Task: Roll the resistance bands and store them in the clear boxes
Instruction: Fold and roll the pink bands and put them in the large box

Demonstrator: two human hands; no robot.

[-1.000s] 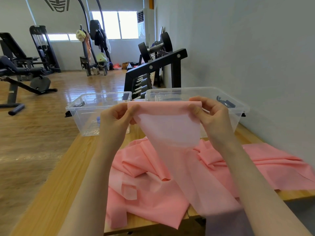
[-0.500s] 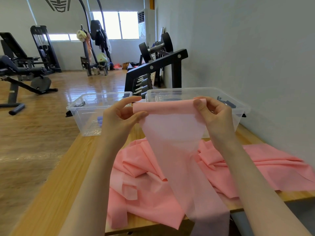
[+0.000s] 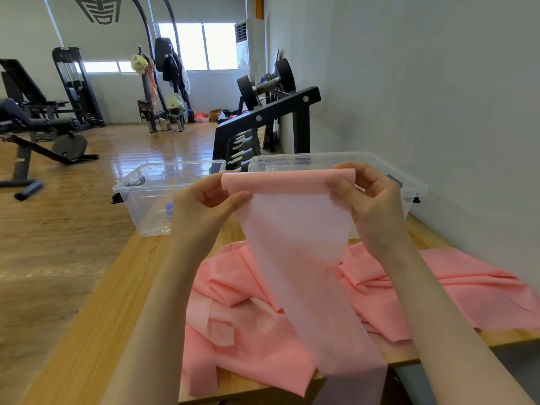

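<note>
Head view: left hand (image 3: 204, 206) and right hand (image 3: 371, 200) each pinch folded top edge of pink band (image 3: 292, 229), held up above table (image 3: 87, 331). Band hangs down past near table edge. More pink bands (image 3: 248, 346) heaped on table below. Two clear boxes, left box (image 3: 140, 200) and right box (image 3: 409, 185), sit at far end.

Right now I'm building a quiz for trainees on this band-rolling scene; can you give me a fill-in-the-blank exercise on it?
1. Both hands, left hand and right hand, hold the top edge of a ____ resistance band.
2. The loose bands lie heaped on the wooden ____.
3. Behind the hands stand ____ clear boxes.

Missing words: pink; table; two
</note>
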